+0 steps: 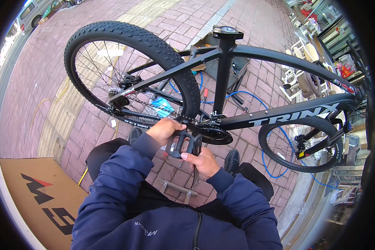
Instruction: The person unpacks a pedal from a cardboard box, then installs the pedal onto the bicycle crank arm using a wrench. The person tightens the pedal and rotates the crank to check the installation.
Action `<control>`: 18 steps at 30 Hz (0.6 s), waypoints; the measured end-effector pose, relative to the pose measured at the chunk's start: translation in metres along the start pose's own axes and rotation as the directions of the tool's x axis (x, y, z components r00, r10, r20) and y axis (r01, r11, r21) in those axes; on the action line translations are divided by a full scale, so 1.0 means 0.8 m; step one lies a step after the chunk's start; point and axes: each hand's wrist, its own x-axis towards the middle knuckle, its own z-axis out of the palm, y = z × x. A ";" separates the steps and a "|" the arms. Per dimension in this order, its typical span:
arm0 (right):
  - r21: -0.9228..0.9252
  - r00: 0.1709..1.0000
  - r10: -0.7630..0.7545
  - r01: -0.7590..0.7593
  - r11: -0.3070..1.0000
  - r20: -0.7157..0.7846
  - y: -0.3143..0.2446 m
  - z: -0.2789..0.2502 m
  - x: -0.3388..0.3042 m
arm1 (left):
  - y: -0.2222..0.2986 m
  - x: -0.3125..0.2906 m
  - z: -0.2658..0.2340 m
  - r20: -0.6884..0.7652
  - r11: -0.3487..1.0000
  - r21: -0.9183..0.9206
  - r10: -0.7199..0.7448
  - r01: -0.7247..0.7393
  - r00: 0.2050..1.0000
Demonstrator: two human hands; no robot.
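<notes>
A black bicycle pedal [176,144] is between my hands, beside the chainring [216,135] of a black bicycle frame [226,75]. My left hand [164,131] is closed over its upper left side, thumb toward the crank area. My right hand [203,161] is closed at its lower right, with the thumb pressed against a dark part [194,146] there. Whether that part is the crank arm or more of the pedal, I cannot tell. The chain [152,107] runs back to the rear cassette [118,98].
The rear wheel [129,30] rises at the left, the front wheel [269,146] at the right. Behind the frame are an open toolbox [241,66], a red-handled tool [205,93] and a blue hose [254,95]. A cardboard box [29,200] lies at the lower left.
</notes>
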 end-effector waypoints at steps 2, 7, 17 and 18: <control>-0.014 1.000 -0.001 0.001 1.000 0.003 -0.002 0.001 0.000 | -0.002 0.003 -0.003 0.006 1.000 -0.014 -0.015 0.015 1.000; -0.059 1.000 -0.013 0.012 0.998 -0.015 0.000 -0.001 0.000 | -0.007 0.011 -0.009 -0.008 0.985 -0.147 -0.097 0.095 0.995; -0.026 0.998 0.062 -0.063 0.998 -0.011 0.013 -0.003 0.005 | 0.002 0.004 -0.006 -0.051 0.999 0.008 -0.054 0.054 0.997; 0.044 0.998 0.062 -0.062 0.997 0.001 0.012 -0.001 0.004 | 0.005 0.002 -0.007 -0.051 0.996 -0.031 -0.089 0.088 0.995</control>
